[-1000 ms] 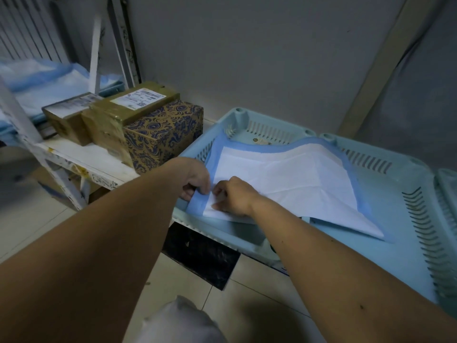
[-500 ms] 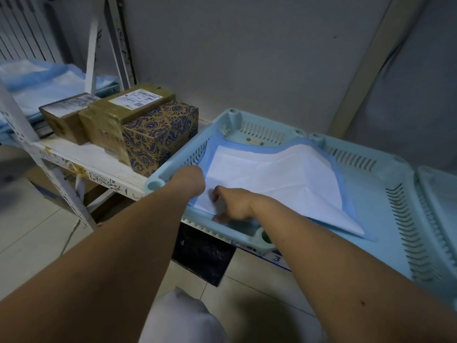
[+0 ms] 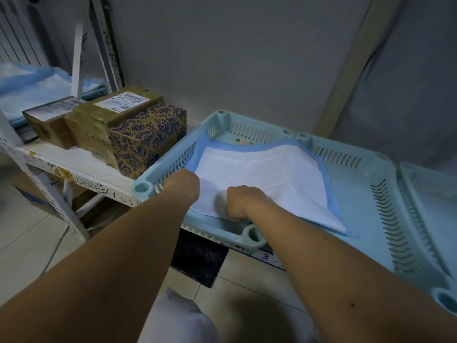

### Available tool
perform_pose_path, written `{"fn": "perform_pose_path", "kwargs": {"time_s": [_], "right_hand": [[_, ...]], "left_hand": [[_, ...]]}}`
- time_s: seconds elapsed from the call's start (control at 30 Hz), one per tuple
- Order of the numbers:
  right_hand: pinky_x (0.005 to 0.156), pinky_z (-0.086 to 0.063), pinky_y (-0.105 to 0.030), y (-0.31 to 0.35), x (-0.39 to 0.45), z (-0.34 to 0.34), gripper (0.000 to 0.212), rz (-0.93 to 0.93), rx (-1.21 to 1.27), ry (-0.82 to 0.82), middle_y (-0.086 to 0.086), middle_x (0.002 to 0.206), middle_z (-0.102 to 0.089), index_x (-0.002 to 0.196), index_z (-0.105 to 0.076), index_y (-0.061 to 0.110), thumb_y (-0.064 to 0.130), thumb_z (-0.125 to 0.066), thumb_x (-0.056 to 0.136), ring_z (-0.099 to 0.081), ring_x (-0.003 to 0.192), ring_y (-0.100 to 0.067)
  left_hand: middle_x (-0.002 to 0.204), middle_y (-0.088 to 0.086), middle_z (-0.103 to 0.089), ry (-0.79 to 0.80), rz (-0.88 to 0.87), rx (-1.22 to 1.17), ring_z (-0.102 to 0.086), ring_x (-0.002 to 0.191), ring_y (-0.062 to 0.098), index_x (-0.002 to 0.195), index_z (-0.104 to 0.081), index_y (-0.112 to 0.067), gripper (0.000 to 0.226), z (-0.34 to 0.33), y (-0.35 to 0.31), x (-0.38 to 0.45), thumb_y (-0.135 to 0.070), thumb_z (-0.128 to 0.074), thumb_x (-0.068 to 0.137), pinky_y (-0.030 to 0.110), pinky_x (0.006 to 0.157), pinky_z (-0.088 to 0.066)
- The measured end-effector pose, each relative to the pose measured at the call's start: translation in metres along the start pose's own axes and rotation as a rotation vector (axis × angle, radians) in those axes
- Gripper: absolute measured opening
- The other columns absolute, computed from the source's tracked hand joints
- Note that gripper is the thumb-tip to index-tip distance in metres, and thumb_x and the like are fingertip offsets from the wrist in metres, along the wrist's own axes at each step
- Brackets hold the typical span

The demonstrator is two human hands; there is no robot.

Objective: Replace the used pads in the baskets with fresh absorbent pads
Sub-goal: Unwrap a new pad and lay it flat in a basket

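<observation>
The person is pinching the pad's (image 3: 259,174) near edge with the right hand (image 3: 241,200), the left hand's (image 3: 184,183) grip being hidden, risking bunching against the basket (image 3: 249,237).

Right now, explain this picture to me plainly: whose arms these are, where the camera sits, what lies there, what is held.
No machine here: a person's two bare arms, filmed by one camera worn on their head, looking down. The left hand and right hand work the near edge of a white absorbent pad with a blue border, lying skewed across a pale blue basket and its neighbour. The right hand's fingers curl onto the pad; the left hand's fingers are hidden. Boxes stand on the white shelf to the left.
</observation>
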State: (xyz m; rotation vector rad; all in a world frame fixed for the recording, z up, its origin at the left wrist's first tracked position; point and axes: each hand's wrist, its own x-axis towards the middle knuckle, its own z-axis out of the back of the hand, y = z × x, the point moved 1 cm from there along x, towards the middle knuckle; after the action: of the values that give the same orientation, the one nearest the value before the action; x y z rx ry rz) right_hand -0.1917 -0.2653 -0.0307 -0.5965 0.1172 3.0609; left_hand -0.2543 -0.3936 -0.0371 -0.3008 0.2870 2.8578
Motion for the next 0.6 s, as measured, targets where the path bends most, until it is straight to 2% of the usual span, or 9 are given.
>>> {"fn": "perform_pose_path", "kwargs": {"time_s": [0.07,0.17,0.27,0.37,0.47,0.6], "right_hand": [[0.085,-0.042,-0.037,-0.004,0.0,-0.007,0.038,-0.057,-0.012,0.002,-0.012,0.123,-0.054,0.129,-0.042,0.011,0.025,-0.041,0.094,-0.052,0.109,-0.032],[0.078,-0.04,-0.036,-0.006,0.003,-0.014,0.036,-0.031,0.014,0.008,-0.013,0.122,-0.053,0.129,-0.038,0.011,0.023,-0.041,0.096,-0.052,0.105,-0.031],[0.075,-0.037,-0.034,-0.011,0.003,-0.011,0.036,-0.009,0.058,0.03,-0.013,0.121,-0.053,0.128,-0.038,0.009,0.026,-0.041,0.097,-0.05,0.096,-0.028],[0.074,-0.037,-0.033,-0.013,-0.001,-0.006,0.035,0.019,0.019,0.026,-0.013,0.122,-0.053,0.126,-0.042,0.009,0.026,-0.043,0.096,-0.051,0.098,-0.027],[0.079,-0.04,-0.035,-0.014,-0.004,0.001,0.032,0.002,-0.053,-0.082,-0.009,0.122,-0.054,0.123,-0.051,0.013,0.025,-0.042,0.094,-0.052,0.102,-0.027],[0.097,-0.034,-0.042,-0.027,-0.004,0.008,0.038,-0.171,-0.103,-0.283,-0.007,0.128,-0.048,0.129,-0.049,0.018,0.024,-0.041,0.092,-0.04,0.121,-0.027]], "left_hand": [[0.121,0.015,-0.052,-0.001,0.015,0.027,-0.057,0.105,0.027,0.113,-0.058,0.001,0.027,0.001,-0.002,-0.001,-0.001,-0.038,0.095,0.034,0.086,-0.049],[0.129,0.016,-0.046,-0.006,0.051,0.055,-0.055,0.112,0.027,0.124,-0.053,0.001,0.032,0.001,-0.005,-0.002,-0.004,-0.039,0.096,0.035,0.09,-0.048],[0.135,0.016,-0.042,-0.008,0.076,0.068,-0.052,0.116,0.028,0.129,-0.048,-0.001,0.035,0.0,-0.007,-0.001,-0.007,-0.039,0.096,0.035,0.094,-0.047],[0.137,0.017,-0.039,-0.007,0.101,0.063,-0.048,0.121,0.028,0.134,-0.04,-0.002,0.038,0.0,-0.006,-0.001,-0.01,-0.039,0.097,0.036,0.096,-0.045],[0.139,0.018,-0.039,-0.021,0.123,0.078,-0.047,0.123,0.029,0.136,-0.037,-0.002,0.041,0.0,-0.005,0.001,-0.012,-0.04,0.097,0.037,0.095,-0.044],[0.136,0.016,-0.041,-0.033,0.172,0.086,-0.05,0.118,0.028,0.135,-0.039,-0.004,0.04,-0.001,0.001,0.0,-0.013,-0.043,0.096,0.036,0.091,-0.047]]}}
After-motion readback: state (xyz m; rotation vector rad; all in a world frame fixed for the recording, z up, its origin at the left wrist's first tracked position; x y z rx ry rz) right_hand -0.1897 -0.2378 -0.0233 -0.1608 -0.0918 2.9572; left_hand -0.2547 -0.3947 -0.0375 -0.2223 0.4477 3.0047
